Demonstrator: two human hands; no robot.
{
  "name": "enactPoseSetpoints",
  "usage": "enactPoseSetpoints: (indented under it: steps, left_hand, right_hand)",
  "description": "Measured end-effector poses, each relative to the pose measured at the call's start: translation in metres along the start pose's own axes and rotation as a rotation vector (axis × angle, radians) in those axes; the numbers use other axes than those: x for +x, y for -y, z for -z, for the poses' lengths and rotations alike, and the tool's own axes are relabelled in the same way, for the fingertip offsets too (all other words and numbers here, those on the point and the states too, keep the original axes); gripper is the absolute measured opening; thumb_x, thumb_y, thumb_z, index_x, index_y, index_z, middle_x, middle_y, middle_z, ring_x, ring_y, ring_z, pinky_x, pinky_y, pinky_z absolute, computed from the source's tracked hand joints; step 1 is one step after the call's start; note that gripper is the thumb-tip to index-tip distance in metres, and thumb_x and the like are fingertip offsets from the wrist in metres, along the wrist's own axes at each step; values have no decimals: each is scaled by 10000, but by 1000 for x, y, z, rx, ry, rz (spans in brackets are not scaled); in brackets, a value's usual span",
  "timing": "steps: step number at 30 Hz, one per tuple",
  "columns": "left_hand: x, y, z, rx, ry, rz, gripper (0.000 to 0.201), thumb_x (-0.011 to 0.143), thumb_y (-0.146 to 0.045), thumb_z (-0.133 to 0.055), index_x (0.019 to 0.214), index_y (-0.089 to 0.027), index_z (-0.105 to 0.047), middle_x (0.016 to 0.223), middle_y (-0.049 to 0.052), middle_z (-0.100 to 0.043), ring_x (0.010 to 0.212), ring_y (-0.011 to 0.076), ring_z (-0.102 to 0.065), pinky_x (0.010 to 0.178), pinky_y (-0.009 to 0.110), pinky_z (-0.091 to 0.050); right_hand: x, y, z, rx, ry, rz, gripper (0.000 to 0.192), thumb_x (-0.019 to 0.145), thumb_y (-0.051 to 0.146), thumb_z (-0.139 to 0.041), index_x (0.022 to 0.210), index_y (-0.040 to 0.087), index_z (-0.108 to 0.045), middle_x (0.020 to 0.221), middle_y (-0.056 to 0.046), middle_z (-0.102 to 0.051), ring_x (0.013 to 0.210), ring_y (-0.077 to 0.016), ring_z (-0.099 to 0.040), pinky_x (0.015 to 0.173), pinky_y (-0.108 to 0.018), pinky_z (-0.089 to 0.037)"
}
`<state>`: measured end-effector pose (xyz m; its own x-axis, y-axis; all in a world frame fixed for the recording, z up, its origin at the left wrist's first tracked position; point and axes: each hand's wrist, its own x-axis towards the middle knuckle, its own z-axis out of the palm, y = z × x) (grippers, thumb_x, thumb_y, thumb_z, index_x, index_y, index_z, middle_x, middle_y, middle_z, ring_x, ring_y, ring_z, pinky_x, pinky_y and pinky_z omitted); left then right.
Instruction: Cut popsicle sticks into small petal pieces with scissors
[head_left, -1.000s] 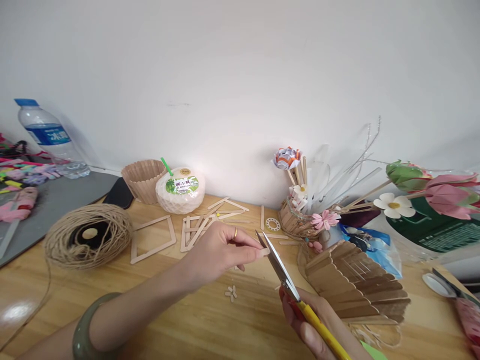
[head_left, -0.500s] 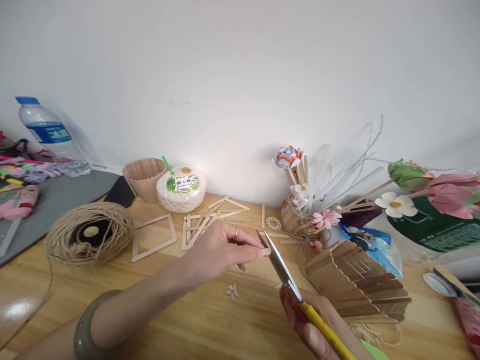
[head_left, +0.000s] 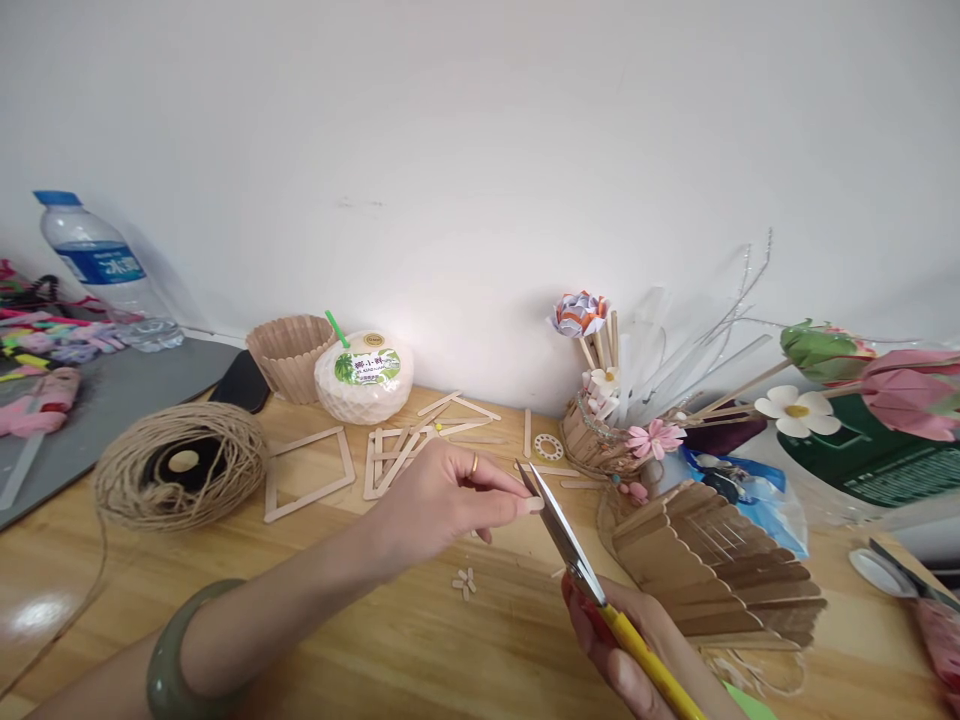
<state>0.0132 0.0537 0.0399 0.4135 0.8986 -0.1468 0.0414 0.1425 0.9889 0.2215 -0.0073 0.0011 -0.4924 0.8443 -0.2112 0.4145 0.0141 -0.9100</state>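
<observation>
Two hands: both busy over the light wooden tabletop (head_left: 315, 640)
Left hand (head_left: 442, 495): pinched shut, thumb and forefinger nipping a tiny pale wooden stick offcut (head_left: 533, 504) at its near end; gold ring on a finger, green jade bangle (head_left: 176, 660) on the wrist
Right hand (head_left: 637, 650): closed round the handles of the yellow-and-red-handled steel scissors (head_left: 577, 560), blades parted a little, tips pointing up-left
Where the piece is: held above the table, its free end touching or just between the blades near their tips; cannot tell exactly which
Handling, piece: judged very light, stiff, brittle; likely to snap or fly when cut; so small that only a fingertip pinch at the end away from the blades works
Handling, scissors: rigid, sharp edge close to the fingertips; take by the handles only
On table below: small flower-like cluster of wooden offcuts (head_left: 463, 582)
Left side: coil of brown jute twine (head_left: 180, 465), diamond frame of flat wooden sticks (head_left: 307, 475)
Right side: fan-shaped wooden stick construction (head_left: 720, 570), just beside the right hand
Back: white coconut drink with green straw (head_left: 364, 375), near the wall
</observation>
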Motion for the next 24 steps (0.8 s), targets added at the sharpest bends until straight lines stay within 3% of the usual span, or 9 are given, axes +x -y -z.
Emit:
enactPoseSetpoints:
  steps: [6,12,17,21,24]
  left_hand:
    - [0,0,-1,20,-14,0,100,661,-203,-664,688,-137,-735,746,33,-693,505,69,-499,484,191,-418]
    - [-1,1,-1,21,-17,8,97,658,-195,-657,684,-143,-734,749,24,-698,499,65,-497,479,187,-414]
    - [-2,2,-1,19,-27,24,89,656,-196,-661,681,-147,-731,734,14,-695,489,56,-499,475,177,-408]
    - [0,2,-2,24,-33,17,89,658,-195,-658,682,-151,-731,711,8,-691,478,54,-499,471,175,-408]
    - [1,2,-1,20,-27,16,85,660,-195,-654,671,-157,-730,699,4,-685,481,57,-500,475,177,-413]
  right_hand:
    - [-1,-4,-1,-18,-12,22,603,682,820,-339,660,218,-338,628,46,-282,568,-134,-223,506,-256,-196]
    - [-8,-2,-3,-76,-132,-31,572,713,789,-354,722,219,-407,682,19,-350,643,-177,-360,590,-271,-313]
    - [-5,-6,-1,-74,-45,4,570,718,786,-349,673,218,-352,643,47,-303,574,-137,-267,521,-243,-244]
    - [-5,-4,-2,-56,-92,-30,579,707,792,-363,703,213,-389,659,47,-288,594,-142,-277,543,-246,-247]
    - [-3,-4,0,-42,-53,-37,610,657,825,-380,644,216,-350,618,58,-273,567,-129,-238,510,-246,-206]
